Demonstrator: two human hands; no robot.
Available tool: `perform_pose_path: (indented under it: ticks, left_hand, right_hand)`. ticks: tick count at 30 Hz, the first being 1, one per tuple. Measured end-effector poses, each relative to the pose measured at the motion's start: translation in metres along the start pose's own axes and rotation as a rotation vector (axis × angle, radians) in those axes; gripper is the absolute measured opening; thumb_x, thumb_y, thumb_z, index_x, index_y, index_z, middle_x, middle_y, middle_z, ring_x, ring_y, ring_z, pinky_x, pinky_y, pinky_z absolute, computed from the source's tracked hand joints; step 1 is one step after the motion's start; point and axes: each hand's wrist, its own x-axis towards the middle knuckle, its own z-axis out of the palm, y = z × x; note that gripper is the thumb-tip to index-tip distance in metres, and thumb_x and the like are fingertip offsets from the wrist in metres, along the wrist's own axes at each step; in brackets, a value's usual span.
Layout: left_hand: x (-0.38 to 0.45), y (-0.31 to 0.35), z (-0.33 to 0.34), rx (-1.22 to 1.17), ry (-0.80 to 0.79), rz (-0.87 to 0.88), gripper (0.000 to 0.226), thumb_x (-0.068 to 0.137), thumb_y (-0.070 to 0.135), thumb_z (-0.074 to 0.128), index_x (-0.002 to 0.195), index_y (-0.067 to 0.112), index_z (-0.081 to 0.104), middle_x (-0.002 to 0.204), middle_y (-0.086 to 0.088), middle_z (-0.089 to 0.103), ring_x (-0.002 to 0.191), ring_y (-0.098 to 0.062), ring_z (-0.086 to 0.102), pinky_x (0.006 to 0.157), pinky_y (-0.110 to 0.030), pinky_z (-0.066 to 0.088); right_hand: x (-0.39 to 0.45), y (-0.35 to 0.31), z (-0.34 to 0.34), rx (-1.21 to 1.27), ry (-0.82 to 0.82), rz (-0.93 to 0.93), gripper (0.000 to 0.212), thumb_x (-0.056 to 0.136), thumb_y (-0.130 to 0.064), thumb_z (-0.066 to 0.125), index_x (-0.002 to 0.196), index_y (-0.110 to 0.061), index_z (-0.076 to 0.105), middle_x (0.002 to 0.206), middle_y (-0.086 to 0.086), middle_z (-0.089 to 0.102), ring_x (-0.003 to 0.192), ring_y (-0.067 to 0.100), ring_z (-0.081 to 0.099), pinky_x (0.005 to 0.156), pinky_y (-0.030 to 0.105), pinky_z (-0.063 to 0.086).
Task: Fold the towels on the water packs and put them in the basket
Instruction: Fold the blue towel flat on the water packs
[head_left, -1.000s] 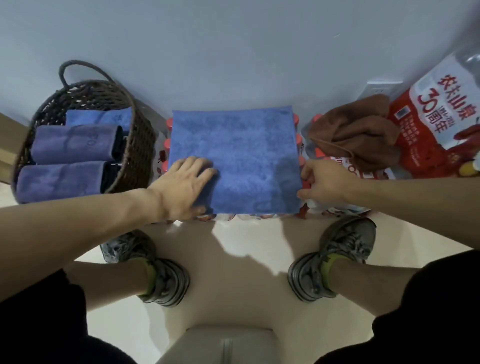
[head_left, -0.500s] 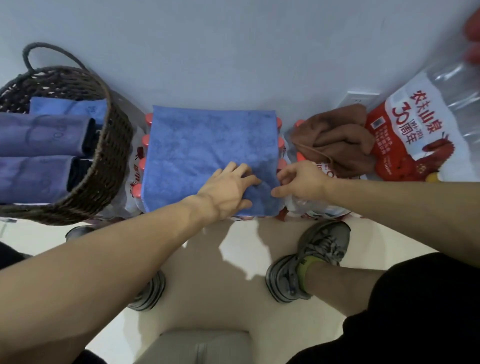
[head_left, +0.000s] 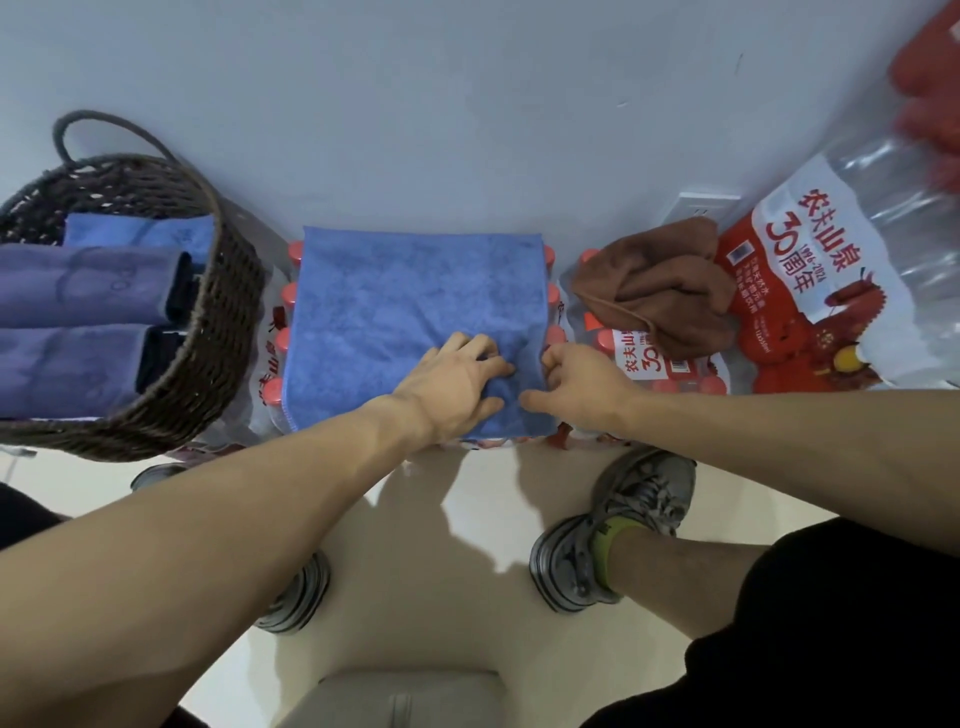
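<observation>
A: Where is the towel being worked on?

B: The blue towel (head_left: 395, 312) lies spread flat on top of a water pack (head_left: 280, 332) against the wall, red bottle caps showing along both its sides.

A: And the hands?

B: Both are at its near right corner. The left hand (head_left: 452, 382) reaches across, fingers curled into the cloth and bunching it, so its grip is grasping the towel. The right hand (head_left: 582, 387) sits at the right edge just beside it, fingertips pinching that edge.

A: What about the basket?

B: The woven basket (head_left: 218, 322) stands left of the pack and holds folded purple towels (head_left: 78, 322) and a blue one behind them.

A: Anything more to fold?

B: A crumpled brown towel (head_left: 660, 283) rests on the water pack (head_left: 649, 364) to the right.
</observation>
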Motion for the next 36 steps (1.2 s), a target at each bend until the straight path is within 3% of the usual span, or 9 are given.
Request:
perform_pose_path:
  ticks: [7, 12, 15, 19, 24, 27, 29, 32, 36]
  left_hand:
    - [-0.006, 0.0, -0.007, 0.047, -0.07, 0.044, 0.069, 0.085, 0.053, 0.062, 0.146, 0.027, 0.041, 0.135, 0.003, 0.04, 0.121, -0.02, 0.034, 0.1, -0.041, 0.041]
    - [-0.013, 0.0, -0.023, -0.115, -0.116, 0.038, 0.083, 0.068, 0.061, 0.077, 0.137, 0.022, 0.052, 0.131, 0.002, 0.047, 0.121, -0.02, 0.038, 0.104, -0.036, 0.04]
    - [-0.018, 0.005, -0.036, -0.195, -0.116, 0.018, 0.086, 0.056, 0.065, 0.081, 0.129, 0.027, 0.056, 0.125, 0.007, 0.052, 0.116, -0.013, 0.046, 0.098, -0.029, 0.044]
    - [-0.018, 0.018, -0.053, -0.377, -0.073, -0.018, 0.064, 0.059, 0.057, 0.084, 0.112, 0.031, 0.059, 0.095, 0.014, 0.065, 0.079, -0.003, 0.061, 0.067, -0.019, 0.049]
    - [-0.019, 0.018, -0.049, -0.49, 0.173, -0.127, 0.015, 0.083, 0.022, 0.074, 0.092, 0.023, 0.062, 0.078, 0.0, 0.068, 0.071, -0.017, 0.061, 0.064, -0.032, 0.047]
    - [-0.014, 0.008, -0.049, -0.495, 0.234, -0.162, 0.031, 0.089, 0.017, 0.065, 0.065, 0.024, 0.046, 0.054, 0.008, 0.046, 0.05, -0.008, 0.042, 0.051, -0.025, 0.03]
    - [-0.012, 0.002, -0.05, -0.531, 0.212, -0.177, 0.039, 0.091, 0.018, 0.061, 0.059, 0.021, 0.039, 0.05, 0.009, 0.036, 0.047, -0.008, 0.036, 0.047, -0.022, 0.026]
    - [-0.01, -0.001, -0.051, -0.6, 0.163, -0.176, 0.04, 0.094, 0.021, 0.058, 0.059, 0.02, 0.039, 0.047, 0.012, 0.034, 0.045, -0.006, 0.031, 0.046, -0.02, 0.027]
    - [-0.01, -0.003, -0.05, -0.663, 0.18, -0.122, 0.037, 0.096, 0.024, 0.06, 0.062, 0.021, 0.045, 0.046, 0.015, 0.038, 0.046, -0.003, 0.034, 0.047, -0.017, 0.03]
  right_hand:
    - [-0.004, 0.0, 0.006, 0.097, -0.154, 0.259, 0.023, 0.074, -0.025, 0.081, 0.066, -0.016, 0.061, 0.06, -0.004, 0.059, 0.047, 0.01, 0.052, 0.038, 0.016, 0.035]
    - [-0.007, -0.009, -0.005, 0.56, -0.396, 0.442, 0.025, 0.083, -0.01, 0.071, 0.107, -0.006, 0.066, 0.085, 0.01, 0.074, 0.07, 0.023, 0.07, 0.073, 0.033, 0.059]
    - [-0.005, -0.015, -0.016, 0.684, -0.485, 0.465, 0.025, 0.087, -0.012, 0.068, 0.112, -0.008, 0.064, 0.088, 0.008, 0.076, 0.072, 0.02, 0.073, 0.065, 0.029, 0.058]
    - [0.003, -0.027, -0.029, 0.81, -0.442, 0.435, 0.02, 0.09, -0.021, 0.067, 0.109, -0.013, 0.068, 0.095, 0.004, 0.074, 0.081, 0.014, 0.07, 0.066, 0.026, 0.055]
    - [0.012, -0.04, -0.043, 0.891, -0.307, 0.363, 0.008, 0.09, -0.02, 0.063, 0.09, -0.012, 0.067, 0.078, 0.003, 0.072, 0.07, 0.012, 0.069, 0.064, 0.025, 0.054]
    - [0.019, -0.044, -0.049, 0.779, -0.128, 0.222, 0.006, 0.081, -0.021, 0.069, 0.082, -0.02, 0.063, 0.072, 0.001, 0.058, 0.063, 0.015, 0.057, 0.059, 0.03, 0.047]
    - [0.023, -0.043, -0.053, 0.523, 0.0, 0.018, 0.036, 0.075, -0.019, 0.075, 0.106, -0.027, 0.058, 0.087, -0.001, 0.051, 0.078, 0.015, 0.053, 0.066, 0.032, 0.045]
    - [0.026, -0.038, -0.058, 0.047, -0.071, -0.267, 0.079, 0.072, -0.032, 0.083, 0.139, -0.029, 0.042, 0.124, -0.005, 0.049, 0.114, 0.009, 0.049, 0.094, 0.027, 0.043]
    - [0.027, -0.045, -0.052, -0.011, -0.073, -0.369, 0.033, 0.077, -0.044, 0.08, 0.097, -0.02, 0.07, 0.092, -0.006, 0.07, 0.084, 0.011, 0.063, 0.079, 0.031, 0.05]
